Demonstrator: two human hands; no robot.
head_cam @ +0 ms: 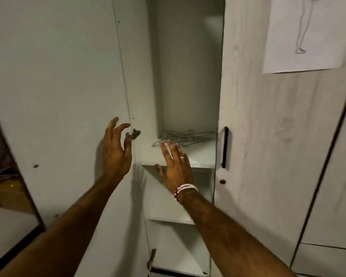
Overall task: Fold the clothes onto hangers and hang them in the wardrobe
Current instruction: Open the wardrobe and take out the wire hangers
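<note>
A white wardrobe [188, 76] stands open in front of me, its left door [58, 86] swung wide. Several thin wire hangers [186, 136] lie in a loose pile on a shelf [200, 156] inside. My right hand [175, 166], with a ring and beaded bracelets at the wrist, is stretched flat over the shelf's front edge, fingertips just short of the hangers. My left hand [116, 148] is raised with spread fingers near the inner edge of the open door, close to a small metal fitting [134, 133], and holds nothing. No clothes show inside the wardrobe.
The right wardrobe door [268, 136] is closed, with a black handle [225, 146] and a pencil sketch on paper [308, 31] taped to it. Two lower shelves [174, 219] sit under the hanger shelf. A mirror edge [14, 176] shows at the far left.
</note>
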